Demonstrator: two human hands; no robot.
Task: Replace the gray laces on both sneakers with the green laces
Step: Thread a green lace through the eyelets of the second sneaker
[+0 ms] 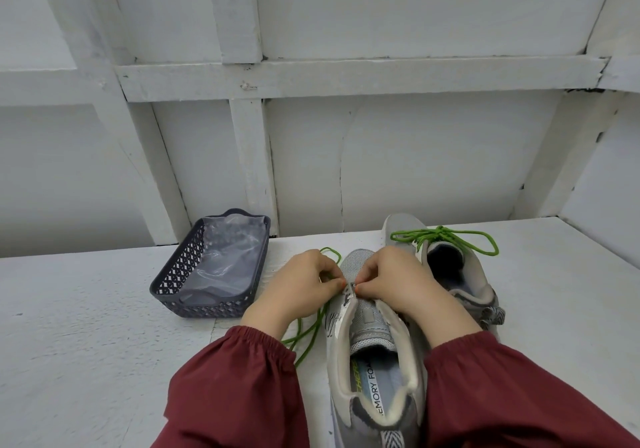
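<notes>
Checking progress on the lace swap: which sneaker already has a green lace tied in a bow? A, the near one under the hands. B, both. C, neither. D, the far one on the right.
D: the far sneaker carries a tied green bow, while the near sneaker shows no lace across its tongue and a loose green lace trails from the left hand.

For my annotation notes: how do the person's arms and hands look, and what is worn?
The left sleeve and right sleeve are dark red, long, with gathered elastic cuffs. The left hand and right hand are bare: no gloves, rings or watch visible.
</notes>
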